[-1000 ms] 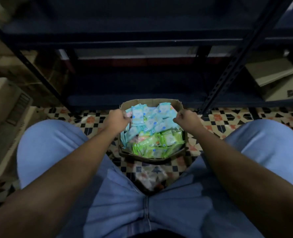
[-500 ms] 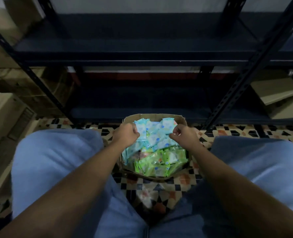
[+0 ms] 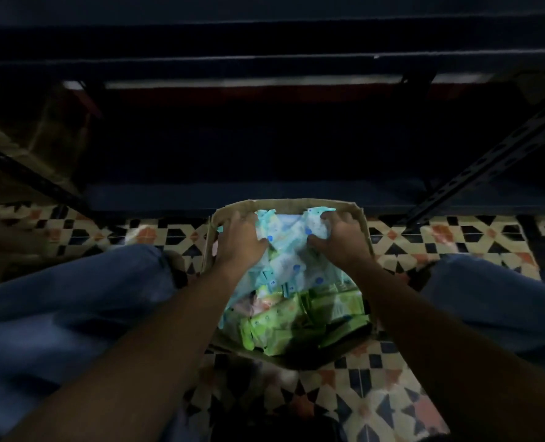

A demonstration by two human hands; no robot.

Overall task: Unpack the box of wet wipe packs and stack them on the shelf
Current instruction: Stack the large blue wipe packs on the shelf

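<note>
An open cardboard box (image 3: 362,224) stands on the tiled floor between my knees, full of wet wipe packs. Blue packs (image 3: 291,247) fill its far half and green packs (image 3: 303,317) its near half. My left hand (image 3: 240,239) and my right hand (image 3: 341,237) are both down in the far half, fingers curled round a bunch of blue packs from either side. The dark metal shelf (image 3: 264,193) stands just behind the box, its lowest board bare where I can see it.
Slanted black shelf posts (image 3: 488,164) flank the bay on both sides. Cardboard boxes (image 3: 41,129) sit dimly at the left beyond the post. My blue-trousered knees (image 3: 73,298) frame the box on the patterned tile floor (image 3: 456,240).
Both hands have moved from the box's side edges inward onto the blue packs and closed round them. My head has leaned forward and down, so the box looks larger.
</note>
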